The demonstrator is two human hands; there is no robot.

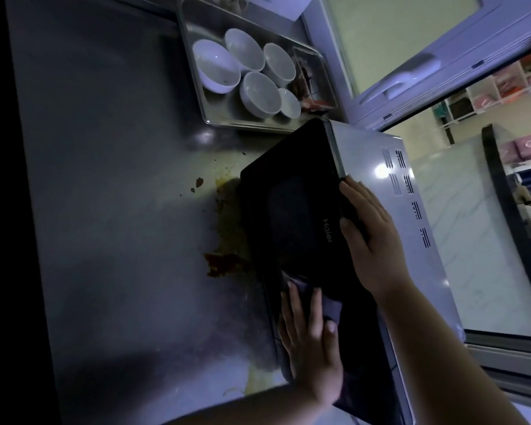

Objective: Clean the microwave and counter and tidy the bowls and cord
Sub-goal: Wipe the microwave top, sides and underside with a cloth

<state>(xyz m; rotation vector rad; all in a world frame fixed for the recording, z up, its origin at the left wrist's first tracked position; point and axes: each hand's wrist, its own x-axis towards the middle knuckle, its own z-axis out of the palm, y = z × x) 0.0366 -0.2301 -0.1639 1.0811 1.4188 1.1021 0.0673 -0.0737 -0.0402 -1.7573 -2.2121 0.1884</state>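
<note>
The microwave (377, 191) stands on the steel counter (111, 179), its black glass door (292, 210) facing the counter. My left hand (310, 342) presses a purple-grey cloth (331, 305) flat against the lower part of the door, fingers straight. My right hand (371, 240) rests over the door's top edge, fingers flat on the pale casing and thumb on the black front. Brown and yellowish sauce stains (224, 262) spread on the counter beside the door. Several white bowls (259, 93) sit in a metal tray (196, 96) at the back. No cord is in view.
A clear box with reddish contents (307, 78) stands in the tray's right end. A window frame (411, 72) is swung open right behind the microwave. Small dark crumbs (198, 182) lie on the counter left of the stains.
</note>
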